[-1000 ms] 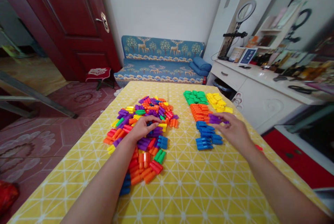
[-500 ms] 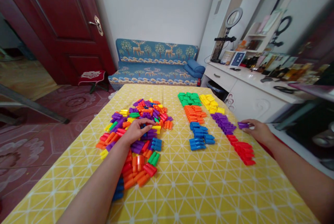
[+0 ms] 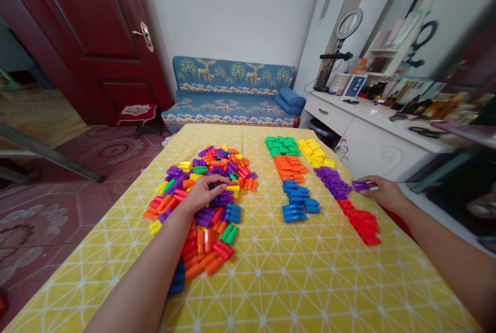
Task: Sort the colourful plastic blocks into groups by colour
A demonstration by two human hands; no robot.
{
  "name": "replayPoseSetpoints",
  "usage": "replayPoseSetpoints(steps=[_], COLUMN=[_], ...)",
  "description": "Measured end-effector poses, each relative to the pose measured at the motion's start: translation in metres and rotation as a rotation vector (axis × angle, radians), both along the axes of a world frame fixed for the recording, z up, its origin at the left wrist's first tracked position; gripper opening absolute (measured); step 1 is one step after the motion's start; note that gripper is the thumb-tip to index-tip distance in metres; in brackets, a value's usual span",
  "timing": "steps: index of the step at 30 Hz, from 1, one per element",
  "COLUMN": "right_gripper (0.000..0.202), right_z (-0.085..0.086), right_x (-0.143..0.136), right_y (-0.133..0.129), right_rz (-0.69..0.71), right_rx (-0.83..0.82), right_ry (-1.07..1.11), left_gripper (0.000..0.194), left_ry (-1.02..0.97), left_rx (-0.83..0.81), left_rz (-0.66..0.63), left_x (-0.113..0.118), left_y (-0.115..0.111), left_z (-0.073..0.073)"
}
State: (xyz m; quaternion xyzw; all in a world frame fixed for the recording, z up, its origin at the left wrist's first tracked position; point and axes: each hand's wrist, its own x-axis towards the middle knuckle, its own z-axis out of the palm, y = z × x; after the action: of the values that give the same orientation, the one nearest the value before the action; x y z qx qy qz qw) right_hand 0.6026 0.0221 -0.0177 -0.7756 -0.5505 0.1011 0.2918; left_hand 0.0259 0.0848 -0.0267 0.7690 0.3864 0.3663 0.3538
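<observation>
Purple plastic piece (image 3: 360, 185), at the right of the frame by the table's edge, was pinched between the thumb and fingertips of the right hand (image 3: 387, 194), its grip closed to the width of the piece. A second earlier that hand was over the middle groups; it had since swung outward, and the purple group (image 3: 333, 183) and red group (image 3: 361, 223) now showed fully. The move left the piece just beside others of its own colour; whether it touched them or the tablecloth (image 3: 271, 271) could not be told.

The left hand (image 3: 203, 193) had stayed over the mixed pile (image 3: 205, 216) at centre left, fingers loosely curled; whether they had hold of anything could not be told. Its forearm hid part of the pile.

Right of centre lay the green group (image 3: 282, 146), yellow group (image 3: 314, 153), orange group (image 3: 289, 168) and blue group (image 3: 296, 198). Nothing visible stood between the held piece and the purple group. A patterned sofa (image 3: 228, 105) stood beyond the table.
</observation>
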Motion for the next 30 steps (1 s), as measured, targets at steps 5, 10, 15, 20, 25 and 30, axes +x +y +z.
replayPoseSetpoints(steps=[5, 10, 15, 20, 25, 30], right_gripper=[0.030, 0.031, 0.035, 0.024, 0.014, 0.020], right_z=[0.001, 0.003, 0.010, 0.016, 0.009, 0.008], right_x=[0.002, 0.008, 0.001, -0.023, -0.030, -0.027], right_y=[0.006, -0.004, -0.006, 0.000, 0.007, 0.006], right_rz=[0.090, 0.116, -0.002, 0.037, 0.075, 0.054], right_rx=[-0.061, -0.107, -0.068, -0.003, -0.001, -0.007], right_ry=[0.036, -0.008, -0.016, 0.118, 0.213, 0.147], left_gripper=[0.030, 0.031, 0.031, 0.030, 0.031, 0.031], left_ry=[0.001, -0.008, -0.020, -0.013, -0.013, -0.006], left_rx=[0.003, -0.003, -0.006, -0.001, -0.004, 0.000], left_rz=[-0.006, -0.008, -0.014, -0.013, -0.010, -0.005], left_x=[-0.001, -0.001, 0.000, -0.001, -0.001, -0.001], left_y=[0.000, 0.001, 0.002, 0.002, 0.001, 0.000], left_z=[-0.002, -0.003, -0.003, -0.003, -0.002, -0.001])
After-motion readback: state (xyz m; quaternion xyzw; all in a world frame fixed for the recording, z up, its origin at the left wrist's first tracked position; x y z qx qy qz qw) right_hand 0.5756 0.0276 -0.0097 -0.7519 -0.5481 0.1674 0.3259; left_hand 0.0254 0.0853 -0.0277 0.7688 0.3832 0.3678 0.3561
